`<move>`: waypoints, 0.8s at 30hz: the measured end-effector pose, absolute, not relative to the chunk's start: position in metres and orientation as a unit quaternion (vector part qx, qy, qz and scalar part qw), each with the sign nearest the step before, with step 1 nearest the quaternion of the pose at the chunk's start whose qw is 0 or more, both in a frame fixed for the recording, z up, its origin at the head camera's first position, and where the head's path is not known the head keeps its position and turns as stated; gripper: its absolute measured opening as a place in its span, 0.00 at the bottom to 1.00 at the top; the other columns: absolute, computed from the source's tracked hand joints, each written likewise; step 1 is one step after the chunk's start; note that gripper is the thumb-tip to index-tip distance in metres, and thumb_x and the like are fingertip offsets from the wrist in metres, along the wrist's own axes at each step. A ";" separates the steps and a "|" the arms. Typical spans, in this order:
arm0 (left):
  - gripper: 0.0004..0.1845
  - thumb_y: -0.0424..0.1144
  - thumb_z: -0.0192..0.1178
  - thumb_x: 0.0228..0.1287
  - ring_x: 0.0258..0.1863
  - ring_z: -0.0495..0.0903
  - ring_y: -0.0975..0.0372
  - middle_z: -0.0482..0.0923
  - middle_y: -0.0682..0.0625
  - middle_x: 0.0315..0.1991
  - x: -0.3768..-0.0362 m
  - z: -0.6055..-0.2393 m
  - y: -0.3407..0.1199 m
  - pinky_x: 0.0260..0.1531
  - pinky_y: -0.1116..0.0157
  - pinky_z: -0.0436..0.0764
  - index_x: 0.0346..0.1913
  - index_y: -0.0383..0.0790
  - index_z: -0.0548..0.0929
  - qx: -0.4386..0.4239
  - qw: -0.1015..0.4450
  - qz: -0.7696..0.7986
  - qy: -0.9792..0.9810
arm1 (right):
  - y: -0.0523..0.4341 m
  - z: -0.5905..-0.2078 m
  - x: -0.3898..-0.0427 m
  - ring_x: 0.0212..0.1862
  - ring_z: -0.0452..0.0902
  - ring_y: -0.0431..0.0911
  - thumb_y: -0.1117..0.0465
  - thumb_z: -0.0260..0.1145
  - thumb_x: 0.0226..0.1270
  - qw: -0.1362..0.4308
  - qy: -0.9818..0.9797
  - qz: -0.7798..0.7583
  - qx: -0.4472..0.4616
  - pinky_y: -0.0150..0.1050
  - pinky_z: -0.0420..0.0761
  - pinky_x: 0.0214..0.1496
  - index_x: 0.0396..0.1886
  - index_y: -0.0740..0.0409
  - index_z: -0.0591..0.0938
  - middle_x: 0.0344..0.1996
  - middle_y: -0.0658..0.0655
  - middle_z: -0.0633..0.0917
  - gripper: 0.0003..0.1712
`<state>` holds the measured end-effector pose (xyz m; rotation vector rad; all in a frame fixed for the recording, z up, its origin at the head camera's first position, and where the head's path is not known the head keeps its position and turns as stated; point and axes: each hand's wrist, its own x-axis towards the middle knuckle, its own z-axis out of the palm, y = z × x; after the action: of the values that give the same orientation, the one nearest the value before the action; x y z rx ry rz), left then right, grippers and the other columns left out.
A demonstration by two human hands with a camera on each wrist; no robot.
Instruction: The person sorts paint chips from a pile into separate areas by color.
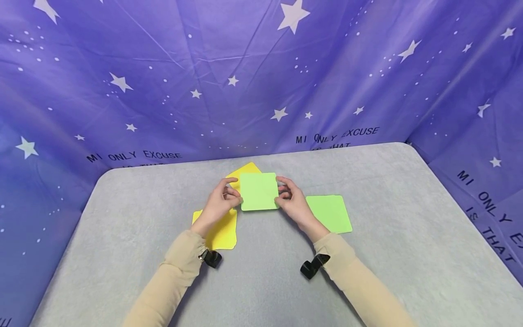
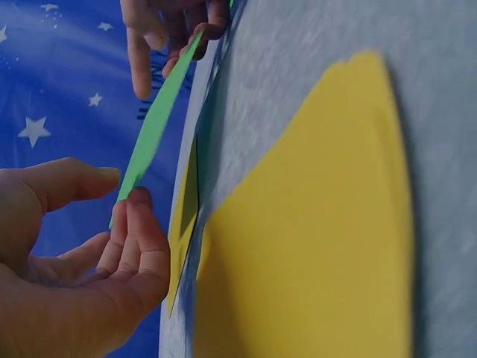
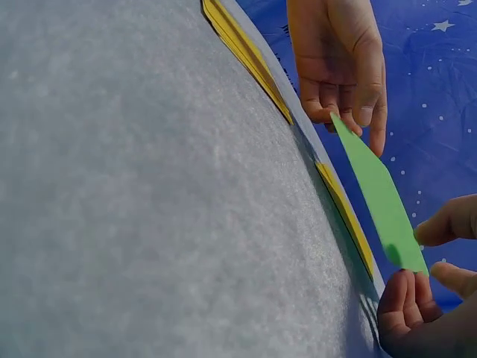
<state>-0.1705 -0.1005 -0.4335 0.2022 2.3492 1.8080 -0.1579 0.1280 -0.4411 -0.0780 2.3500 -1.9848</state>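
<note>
Both hands hold a square light-green card (image 1: pixel 259 191) with rounded corners by its opposite sides, raised off the table and tilted. My left hand (image 1: pixel 218 200) pinches its left side near the lower corner, forefinger up by the top corner. My right hand (image 1: pixel 295 204) grips the right side in a mirrored way. In the left wrist view, the green card (image 2: pixel 158 123) appears almost edge-on between the hands. Partly hidden behind it lies a yellow card (image 1: pixel 247 170). Under my left wrist is a stack of yellow cards (image 1: pixel 224 229), and right of my right hand lie green cards (image 1: pixel 332 213).
The grey table (image 1: pixel 261 281) has rounded far corners. A purple-blue cloth (image 1: pixel 229 113) with white stars and black lettering hangs behind it and at both sides. Each wrist carries a small black camera (image 1: pixel 213 259) on a strap.
</note>
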 end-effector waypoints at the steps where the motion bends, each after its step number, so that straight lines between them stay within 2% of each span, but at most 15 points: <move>1: 0.31 0.24 0.61 0.57 0.34 0.78 0.60 0.77 0.40 0.38 -0.169 -0.434 -0.099 0.33 0.69 0.75 0.65 0.30 0.67 0.069 0.084 0.607 0.787 | 0.129 -0.441 -0.157 0.36 0.70 0.43 0.78 0.58 0.56 0.032 0.765 -0.642 -0.027 0.29 0.72 0.36 0.67 0.64 0.69 0.45 0.63 0.73 0.35; 12: 0.31 0.21 0.61 0.55 0.32 0.76 0.62 0.76 0.40 0.36 -0.161 -0.436 -0.089 0.32 0.71 0.75 0.64 0.31 0.68 0.091 0.079 0.622 0.774 | 0.144 -0.440 -0.149 0.35 0.69 0.42 0.77 0.59 0.58 0.061 0.752 -0.656 -0.016 0.29 0.72 0.35 0.67 0.62 0.69 0.41 0.59 0.71 0.34; 19: 0.32 0.19 0.60 0.55 0.28 0.75 0.62 0.75 0.42 0.34 -0.157 -0.439 -0.078 0.26 0.71 0.71 0.65 0.34 0.69 0.103 0.096 0.640 0.755 | 0.155 -0.437 -0.145 0.34 0.66 0.40 0.78 0.59 0.59 0.066 0.742 -0.667 -0.010 0.27 0.70 0.33 0.68 0.62 0.68 0.40 0.57 0.71 0.34; 24: 0.31 0.20 0.60 0.56 0.30 0.76 0.63 0.74 0.45 0.34 -0.154 -0.440 -0.068 0.28 0.71 0.72 0.65 0.33 0.69 0.113 0.109 0.658 0.737 | 0.166 -0.435 -0.141 0.33 0.64 0.39 0.78 0.58 0.60 0.066 0.736 -0.674 -0.018 0.27 0.69 0.31 0.69 0.64 0.66 0.40 0.58 0.70 0.35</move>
<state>-0.1543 -0.0682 -0.4400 0.3315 2.1660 1.9342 -0.1414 0.1665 -0.4353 -0.0541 2.2189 -2.0316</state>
